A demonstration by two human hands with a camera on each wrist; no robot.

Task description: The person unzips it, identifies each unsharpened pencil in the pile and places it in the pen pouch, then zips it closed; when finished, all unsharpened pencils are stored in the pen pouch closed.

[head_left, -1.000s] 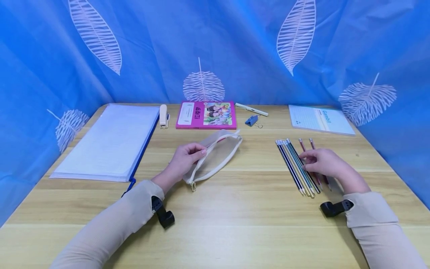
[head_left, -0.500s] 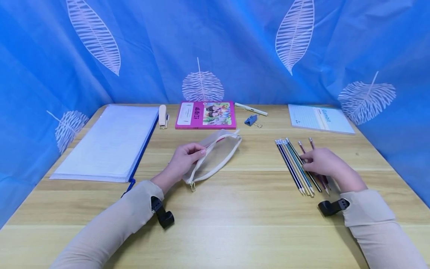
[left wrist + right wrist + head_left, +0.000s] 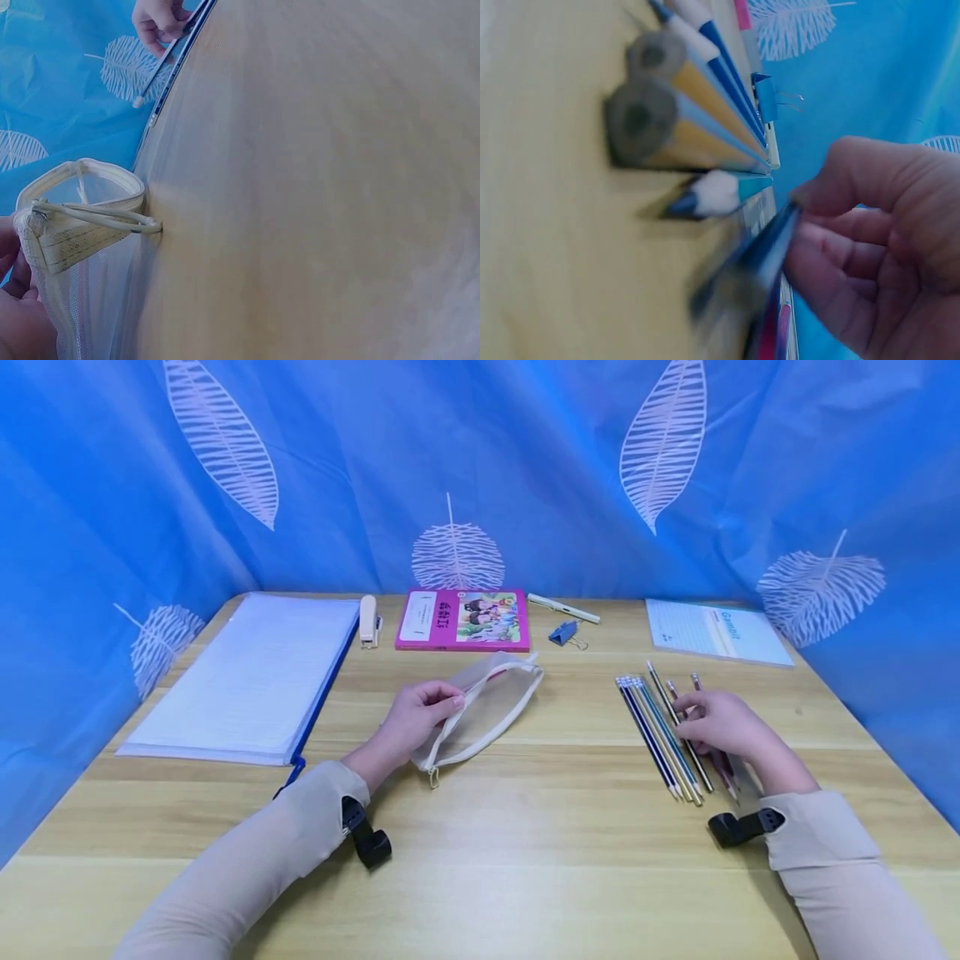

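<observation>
My left hand [image 3: 420, 718] pinches the edge of a translucent mesh zip pouch [image 3: 487, 714] and its mouth gapes. The cream zip band and looped pull [image 3: 97, 216] show large in the left wrist view. On the right, my right hand [image 3: 723, 727] pinches a dark pencil [image 3: 660, 683] between thumb and fingers. That pencil is tilted away from a row of several blue, gold and green pencils [image 3: 652, 735] lying side by side. Two reddish pencils [image 3: 696, 680] lie partly hidden under the right hand. In the right wrist view the dark pencil [image 3: 769, 255] is blurred at its near end.
A white document folder [image 3: 240, 685] with a blue zip lies at left. Along the back are a stapler [image 3: 369, 622], a pink book [image 3: 463, 621], a pen [image 3: 564, 607], a blue binder clip [image 3: 564, 632] and a notebook [image 3: 717, 631]. A blue curtain [image 3: 480, 460] stands behind.
My right hand has separated the dark pencil from the row, and its eraser end has swung up and right. The left hand keeps its hold on the pouch.
</observation>
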